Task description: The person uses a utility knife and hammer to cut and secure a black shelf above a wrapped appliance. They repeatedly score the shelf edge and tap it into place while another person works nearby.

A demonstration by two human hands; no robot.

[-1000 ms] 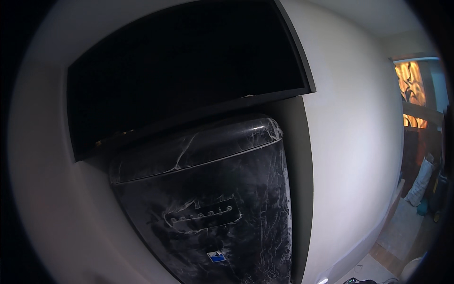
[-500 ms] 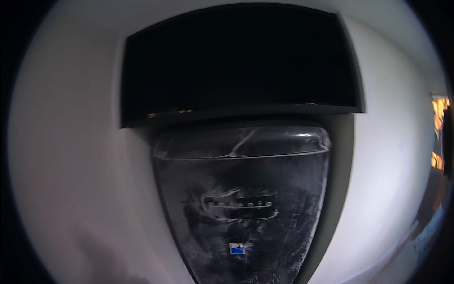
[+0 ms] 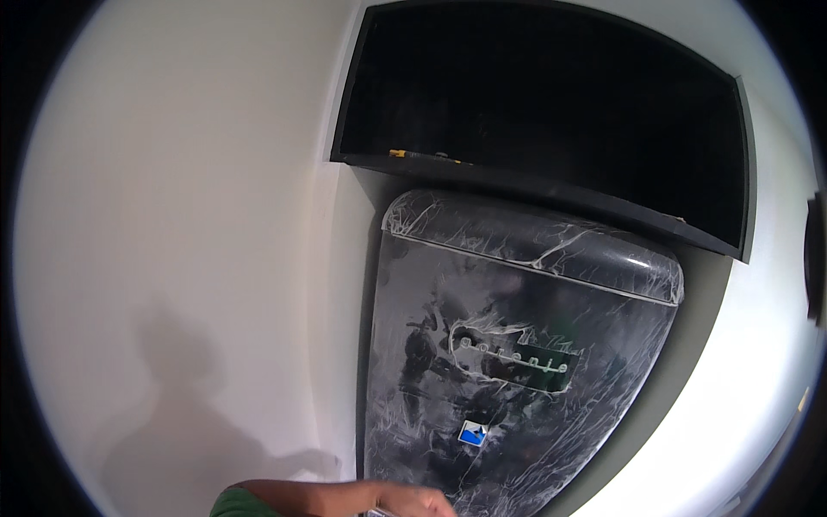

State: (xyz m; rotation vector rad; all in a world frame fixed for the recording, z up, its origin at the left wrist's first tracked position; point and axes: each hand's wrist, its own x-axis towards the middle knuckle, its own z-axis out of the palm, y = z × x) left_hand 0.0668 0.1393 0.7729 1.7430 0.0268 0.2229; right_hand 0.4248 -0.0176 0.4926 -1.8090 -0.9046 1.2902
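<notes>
Pale wall [image 3: 207,189], narrow gaps [image 3: 679,345] edging film-wrapped fridge [image 3: 525,284], left hand [image 3: 409,499] low in front, fingers [image 3: 437,504] blurred, cannot tell if spread.

Left wall [image 3: 198,172] plain, off-white; soft grey shadow [image 3: 181,431] low on it. Black cabinet [image 3: 543,103] set high, interior very dark; small yellow item [image 3: 398,153] at its lower ledge. Right wall [image 3: 715,396] white, brightly lit toward bottom.

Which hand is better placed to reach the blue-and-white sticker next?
Probably the left hand: it shows at the lower edge of the picture, below and left of the sticker on the dark, film-covered appliance, while the right hand is not in view.
</notes>
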